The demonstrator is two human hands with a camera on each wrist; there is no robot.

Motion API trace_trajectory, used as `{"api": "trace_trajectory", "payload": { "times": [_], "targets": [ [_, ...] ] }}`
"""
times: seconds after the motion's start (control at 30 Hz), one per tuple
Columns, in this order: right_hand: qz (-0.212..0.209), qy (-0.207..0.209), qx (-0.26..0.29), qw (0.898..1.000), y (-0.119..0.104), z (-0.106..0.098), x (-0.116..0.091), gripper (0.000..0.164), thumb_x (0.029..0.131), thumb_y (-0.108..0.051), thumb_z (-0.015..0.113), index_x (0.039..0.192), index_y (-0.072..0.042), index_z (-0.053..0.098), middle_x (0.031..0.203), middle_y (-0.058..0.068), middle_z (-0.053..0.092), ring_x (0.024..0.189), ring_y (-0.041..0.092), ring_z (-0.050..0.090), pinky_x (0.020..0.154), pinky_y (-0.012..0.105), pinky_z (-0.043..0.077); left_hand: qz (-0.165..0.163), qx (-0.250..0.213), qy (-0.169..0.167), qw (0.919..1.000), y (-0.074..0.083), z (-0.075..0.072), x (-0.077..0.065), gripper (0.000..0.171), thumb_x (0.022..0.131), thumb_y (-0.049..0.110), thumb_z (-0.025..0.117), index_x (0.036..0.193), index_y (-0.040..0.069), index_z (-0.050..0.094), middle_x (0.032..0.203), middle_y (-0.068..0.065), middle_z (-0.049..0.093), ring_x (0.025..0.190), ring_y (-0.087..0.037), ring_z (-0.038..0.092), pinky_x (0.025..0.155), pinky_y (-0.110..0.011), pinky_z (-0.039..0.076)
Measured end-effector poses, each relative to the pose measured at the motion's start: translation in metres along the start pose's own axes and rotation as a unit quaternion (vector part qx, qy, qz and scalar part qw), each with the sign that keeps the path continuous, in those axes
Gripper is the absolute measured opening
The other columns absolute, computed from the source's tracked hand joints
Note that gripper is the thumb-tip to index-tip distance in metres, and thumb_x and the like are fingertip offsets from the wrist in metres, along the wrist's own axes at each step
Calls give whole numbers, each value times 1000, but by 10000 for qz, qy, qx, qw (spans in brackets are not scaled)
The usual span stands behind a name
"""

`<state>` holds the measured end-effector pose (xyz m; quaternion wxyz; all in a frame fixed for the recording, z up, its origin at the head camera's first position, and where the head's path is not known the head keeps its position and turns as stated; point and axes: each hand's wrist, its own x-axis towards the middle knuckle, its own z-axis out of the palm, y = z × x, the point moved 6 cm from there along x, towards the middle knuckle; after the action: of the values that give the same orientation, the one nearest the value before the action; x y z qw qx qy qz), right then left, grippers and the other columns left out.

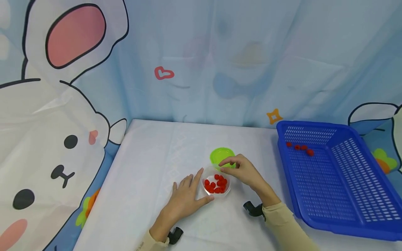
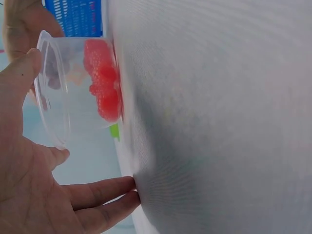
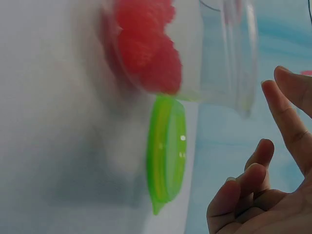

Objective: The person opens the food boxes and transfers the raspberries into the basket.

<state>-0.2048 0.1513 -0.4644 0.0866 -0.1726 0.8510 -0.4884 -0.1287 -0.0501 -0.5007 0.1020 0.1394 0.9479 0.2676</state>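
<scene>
A clear plastic cup (image 1: 216, 193) stands upright on the white-covered table with several red raspberries (image 2: 103, 80) lying in its bottom. My left hand (image 1: 185, 198) holds the cup by its rim, thumb on one side and a finger on the other; two other fingertips touch the tablecloth. Above the cup's far right edge hovers my right hand (image 1: 243, 170). Its thumb and forefinger (image 3: 285, 114) are close together with nothing visible between them, and the remaining fingers bend loosely. Just behind the cup lies a bright green lid (image 3: 166, 151), partly covered by the right hand in the head view.
To the right sits a large blue plastic basket (image 1: 290, 195) with slotted walls. Several raspberries (image 1: 304, 147) lie near its far left corner. A light-blue curtain (image 1: 201, 97) with cartoon prints hangs behind the table and along its left side.
</scene>
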Motion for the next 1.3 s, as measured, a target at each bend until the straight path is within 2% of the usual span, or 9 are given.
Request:
{"api": "trace_trajectory", "payload": {
  "times": [0.1,0.2,0.3,0.43,0.53,0.93,1.1,1.3],
  "targets": [
    [-107,-238,69,9996,2,11,0,16,89,-18,77,102,-9,79,93,2,63,92,27,45,69,33,40,-6,16,13,10000,0,0,-1,96,87,74,55,162,29,15,150,-21,42,137,-43,38,102,-77,22],
    [-391,-436,84,9982,4,20,3,12,88,-12,76,99,-7,80,78,5,64,79,29,47,61,30,40,-1,13,22,10000,0,0,-1,96,87,75,55,162,30,14,150,-21,41,137,-43,38,102,-78,22],
    [-475,-586,-38,9971,8,27,4,11,86,-5,76,96,-6,80,75,9,61,79,29,47,62,30,40,16,-3,9,10000,2,-1,-1,96,87,75,55,162,30,14,149,-21,42,137,-44,38,101,-78,23],
    [-117,-775,-347,9963,13,36,2,13,82,-7,80,94,-12,81,93,7,52,95,26,41,69,34,38,6,-16,-10,10000,2,-2,-1,96,87,74,57,162,30,15,149,-21,42,137,-44,38,101,-78,22],
    [6,-918,-540,9943,13,41,2,12,81,-9,82,92,-13,81,94,7,50,95,27,39,67,35,40,2,-9,6,10000,2,-1,0,96,87,73,57,162,31,14,150,-22,41,137,-45,37,101,-78,22],
    [217,-911,-1270,9875,10,47,5,16,78,-5,82,83,-20,80,92,4,53,94,24,42,64,32,47,25,42,19,10000,2,-1,1,96,87,75,55,162,31,14,149,-23,42,137,-45,37,100,-78,22],
    [88,-865,-1284,9879,9,47,5,16,79,-5,83,80,-20,79,90,3,53,94,25,41,65,32,45,8,5,-4,10000,4,-3,0,96,87,74,57,162,30,15,149,-23,41,137,-45,37,100,-79,22],
    [7,-932,-1166,9888,10,45,4,14,83,-5,80,84,-18,79,92,4,52,95,26,41,65,31,46,30,10,19,10000,4,-3,1,96,87,73,57,162,29,16,148,-23,42,136,-46,38,100,-79,23]
  ]
}}
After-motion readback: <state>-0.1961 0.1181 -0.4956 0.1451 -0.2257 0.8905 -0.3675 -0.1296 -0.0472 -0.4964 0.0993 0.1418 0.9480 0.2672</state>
